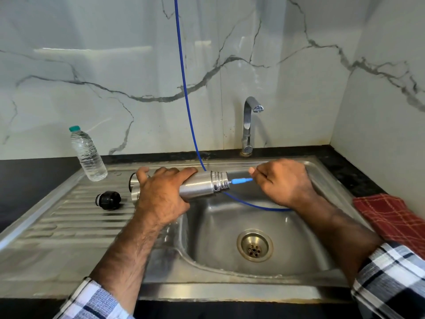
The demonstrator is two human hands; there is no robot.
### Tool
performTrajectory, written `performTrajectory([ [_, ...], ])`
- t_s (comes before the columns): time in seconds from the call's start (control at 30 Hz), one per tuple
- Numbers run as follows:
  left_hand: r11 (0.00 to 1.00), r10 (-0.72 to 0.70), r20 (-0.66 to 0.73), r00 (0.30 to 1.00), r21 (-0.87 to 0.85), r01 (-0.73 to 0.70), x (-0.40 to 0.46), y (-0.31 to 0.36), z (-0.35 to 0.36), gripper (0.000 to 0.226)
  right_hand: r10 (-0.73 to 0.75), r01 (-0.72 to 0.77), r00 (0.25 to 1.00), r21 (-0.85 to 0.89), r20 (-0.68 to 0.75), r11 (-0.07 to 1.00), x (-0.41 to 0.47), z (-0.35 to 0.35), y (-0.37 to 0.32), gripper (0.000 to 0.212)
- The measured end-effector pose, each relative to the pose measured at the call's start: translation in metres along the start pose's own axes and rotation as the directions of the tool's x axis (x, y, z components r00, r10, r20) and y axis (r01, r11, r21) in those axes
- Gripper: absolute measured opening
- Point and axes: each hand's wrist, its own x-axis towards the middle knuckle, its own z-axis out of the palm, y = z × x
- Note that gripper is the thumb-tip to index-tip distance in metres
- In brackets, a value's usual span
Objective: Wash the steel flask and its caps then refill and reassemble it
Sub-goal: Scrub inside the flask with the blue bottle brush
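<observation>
My left hand [161, 192] grips the steel flask [202, 185] around its body and holds it on its side over the left rim of the sink basin [230, 226], its threaded open mouth pointing right. My right hand [282, 180] pinches the light-blue nozzle [241, 180] of a thin blue hose [184, 77], whose tip sits at the flask's mouth. A black inner cap [108, 200] lies on the ribbed drainboard [69, 215]. Behind my left hand a steel outer cap [133, 180] shows partly.
A clear plastic water bottle [87, 155] with a green lid stands at the back left of the drainboard. The chrome tap [248, 125] rises behind the basin. A red checked cloth [391, 217] lies on the black counter at the right.
</observation>
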Motion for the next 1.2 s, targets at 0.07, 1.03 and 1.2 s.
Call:
performTrajectory([
  [0.07,0.997,0.053,0.013,0.999,0.052,-0.053,-0.001,0.001,0.001,0.093,0.17,-0.324,0.863,0.263,0.476,0.909,0.011,-0.002,0.004,0.055],
  [1.03,0.996,0.074,0.028,0.997,0.041,-0.075,-0.003,0.005,-0.003,0.096,0.136,-0.35,0.717,0.184,0.684,0.918,0.016,0.0,0.019,0.037],
  [1.2,1.0,0.012,0.027,1.0,0.009,-0.012,-0.001,0.004,-0.01,0.093,0.132,-0.285,0.92,0.4,0.368,0.871,0.001,0.005,0.014,0.039],
])
